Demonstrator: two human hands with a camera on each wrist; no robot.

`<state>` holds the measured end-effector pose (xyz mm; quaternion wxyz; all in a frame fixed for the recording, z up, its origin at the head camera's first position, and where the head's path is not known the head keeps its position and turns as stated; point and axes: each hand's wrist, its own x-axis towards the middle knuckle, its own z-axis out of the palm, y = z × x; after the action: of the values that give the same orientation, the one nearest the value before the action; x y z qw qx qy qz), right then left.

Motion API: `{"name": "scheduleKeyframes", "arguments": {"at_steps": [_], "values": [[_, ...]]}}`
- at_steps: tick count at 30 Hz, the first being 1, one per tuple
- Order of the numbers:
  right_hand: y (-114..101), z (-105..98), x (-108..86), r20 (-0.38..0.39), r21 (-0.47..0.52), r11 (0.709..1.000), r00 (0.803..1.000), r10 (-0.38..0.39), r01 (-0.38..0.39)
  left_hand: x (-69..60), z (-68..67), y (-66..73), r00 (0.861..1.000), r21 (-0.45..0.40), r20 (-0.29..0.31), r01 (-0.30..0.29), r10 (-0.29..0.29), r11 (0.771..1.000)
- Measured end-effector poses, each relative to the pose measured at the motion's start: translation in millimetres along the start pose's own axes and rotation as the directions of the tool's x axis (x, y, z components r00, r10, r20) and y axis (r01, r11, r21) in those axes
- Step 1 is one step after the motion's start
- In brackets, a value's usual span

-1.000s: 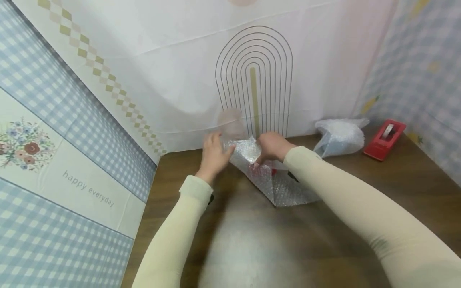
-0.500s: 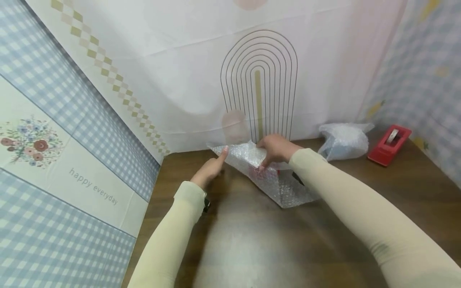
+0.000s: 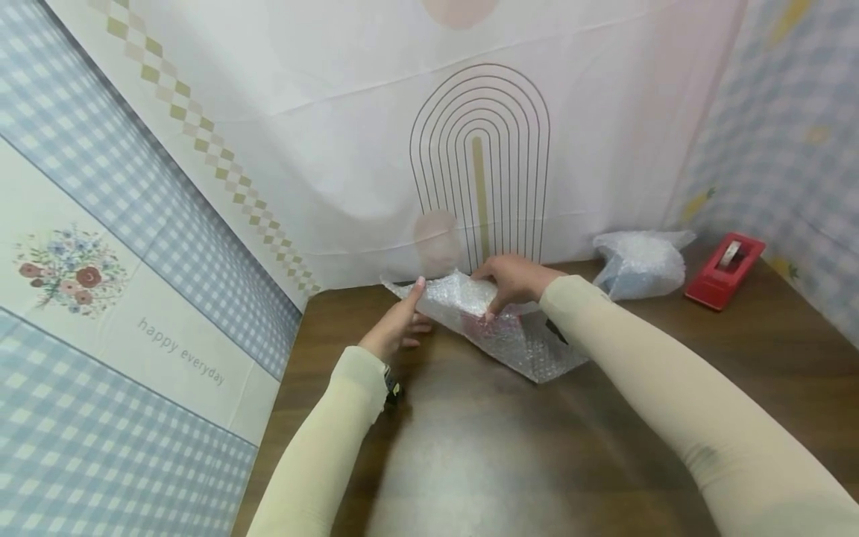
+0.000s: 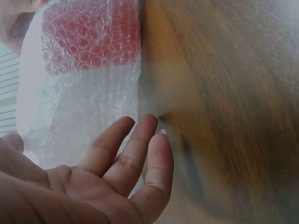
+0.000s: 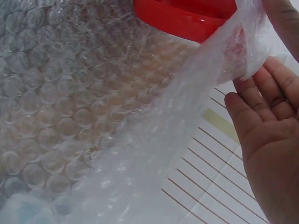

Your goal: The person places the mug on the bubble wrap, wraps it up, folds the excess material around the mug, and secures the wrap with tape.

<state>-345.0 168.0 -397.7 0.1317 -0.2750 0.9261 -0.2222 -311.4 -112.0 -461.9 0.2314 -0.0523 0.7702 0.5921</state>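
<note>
A sheet of clear bubble wrap (image 3: 520, 347) is folded round a red object on the table. Through its bubbles the red part (image 4: 91, 35) shows in the left wrist view. A curved red rim (image 5: 187, 21) is bare in the right wrist view; the object's kind is unclear. My right hand (image 3: 513, 280) grips the wrapped bundle from above, thumb on the near side and fingers on the far side. Beside the wrap's left end is my left hand (image 3: 399, 324), thumb raised against the flap. Its fingers (image 4: 126, 161) are extended and loosely bent along the wrap's edge.
A second bubble-wrapped bundle (image 3: 640, 265) stands at the back right, with a red tape dispenser (image 3: 725, 270) next to it. The brown wooden table (image 3: 470, 455) meets a white printed cloth (image 3: 335, 171) behind. A checked cloth (image 3: 154, 298) hangs at the left.
My left hand has come down from over the wrap's left end to its near side. The near corner of the wrap has shifted slightly right, covering the red seen earlier. My right hand keeps its grip.
</note>
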Motion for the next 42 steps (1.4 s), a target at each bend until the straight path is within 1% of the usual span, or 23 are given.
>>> {"name": "scheduleKeyframes", "arguments": {"at_steps": [5, 8, 10, 11, 13, 15, 16, 18, 19, 20, 22, 23, 24, 26, 27, 28, 29, 31, 33, 35, 37, 40, 42], "values": [[0.9, -1.8, 2.3, 0.009, -0.026, 1.000, 1.000, -0.017, 0.017, 0.6, 3.1, 0.7, 0.998, 0.004, -0.033, -0.050, 0.050, 0.999], [0.1, -2.8, 5.0, 0.011, -0.041, 0.999, 1.000, -0.014, 0.014, -2.7, 5.8, 6.3, 0.993, 0.087, -0.022, -0.118, 0.120, 0.989], [-0.2, -3.1, 6.3, 0.007, -0.048, 0.999, 1.000, -0.019, 0.019, -3.9, 9.0, 10.7, 0.985, 0.157, -0.016, -0.167, 0.172, 0.973], [-0.3, -3.3, 6.5, 0.007, -0.047, 0.999, 1.000, -0.021, 0.021, -2.7, 10.5, 11.9, 0.980, 0.194, -0.011, -0.191, 0.196, 0.962], [-0.7, -3.3, 6.6, 0.006, -0.045, 0.998, 0.999, -0.037, 0.037, -5.5, 15.1, 16.3, 0.966, 0.295, -0.014, -0.242, 0.257, 0.924], [-1.8, -3.0, 6.8, 0.008, -0.029, 0.999, 0.999, -0.045, 0.045, 15.3, 15.9, 6.3, 0.950, 0.381, -0.025, -0.280, 0.312, 0.881], [-2.5, -2.7, 6.9, 0.011, -0.021, 0.999, 0.999, -0.044, 0.045, 32.0, 13.7, -3.6, 0.936, 0.414, -0.013, -0.316, 0.352, 0.854], [-3.9, -2.0, 7.0, 0.019, 0.014, 1.000, 1.000, -0.020, 0.019, 40.0, 18.0, -5.2, 0.927, 0.472, -0.002, -0.331, 0.376, 0.818], [-4.6, -1.4, 7.5, 0.022, 0.033, 0.999, 1.000, -0.002, 0.002, 43.2, 20.8, -5.1, 0.927, 0.484, 0.012, -0.334, 0.375, 0.809], [-5.6, -1.2, 7.4, 0.026, 0.050, 0.999, 1.000, 0.014, -0.015, 44.8, 24.6, -4.3, 0.925, 0.513, 0.019, -0.335, 0.379, 0.790], [-5.3, 0.4, 8.3, 0.025, 0.073, 0.996, 0.999, 0.043, -0.044, 24.7, 36.8, 11.0, 0.935, 0.547, 0.041, -0.315, 0.352, 0.775], [-4.4, 1.3, 8.6, 0.023, 0.084, 0.995, 0.998, 0.054, -0.056, 8.4, 45.6, 23.3, 0.945, 0.569, 0.039, -0.289, 0.325, 0.770], [-3.2, 2.3, 9.2, 0.017, 0.090, 0.994, 0.998, 0.059, -0.060, 3.1, 51.2, 27.9, 0.942, 0.596, 0.047, -0.293, 0.331, 0.747], [-0.4, 3.7, 9.2, 0.004, 0.101, 0.993, 0.998, 0.056, -0.057, -3.3, 59.4, 34.2, 0.929, 0.645, 0.074, -0.322, 0.362, 0.693], [1.8, 4.7, 9.8, -0.003, 0.110, 0.992, 0.999, 0.055, -0.054, -2.4, 61.4, 35.3, 0.924, 0.656, 0.096, -0.339, 0.371, 0.675], [3.5, 5.1, 9.7, -0.010, 0.115, 0.992, 0.999, 0.046, -0.044, -2.7, 63.8, 36.5, 0.915, 0.677, 0.114, -0.357, 0.388, 0.644], [5.0, 5.5, 9.9, -0.020, 0.121, 0.992, 0.999, 0.040, -0.037, -2.6, 64.6, 37.1, 0.901, 0.690, 0.142, -0.387, 0.409, 0.612], [7.8, 6.0, 9.9, -0.038, 0.132, 0.991, 0.999, 0.033, -0.028, -3.5, 65.5, 38.2, 0.879, 0.735, 0.195, -0.425, 0.436, 0.528], [10.7, 7.2, 10.5, -0.065, 0.142, 0.990, 0.998, 0.028, -0.019, -3.1, 65.7, 38.0, 0.867, 0.777, 0.232, -0.438, 0.441, 0.453], [14.1, 9.5, 10.2, -0.090, 0.150, 0.989, 0.996, 0.027, -0.013, -2.1, 65.8, 36.4, 0.862, 0.810, 0.252, -0.437, 0.441, 0.392], [17.7, 12.6, 8.4, -0.108, 0.163, 0.987, 0.994, 0.018, 0.000, -1.1, 66.4, 34.6, 0.860, 0.832, 0.258, -0.429, 0.439, 0.352], [23.6, 15.5, 3.7, -0.124, 0.158, 0.987, 0.992, -0.006, 0.026, 1.0, 68.8, 32.1, 0.849, 0.850, 0.258, -0.426, 0.460, 0.309], [25.6, 13.5, -2.6, -0.127, 0.134, 0.990, 0.991, -0.031, 0.048, 1.9, 70.7, 31.4, 0.843, 0.867, 0.263, -0.420, 0.469, 0.269]]}}
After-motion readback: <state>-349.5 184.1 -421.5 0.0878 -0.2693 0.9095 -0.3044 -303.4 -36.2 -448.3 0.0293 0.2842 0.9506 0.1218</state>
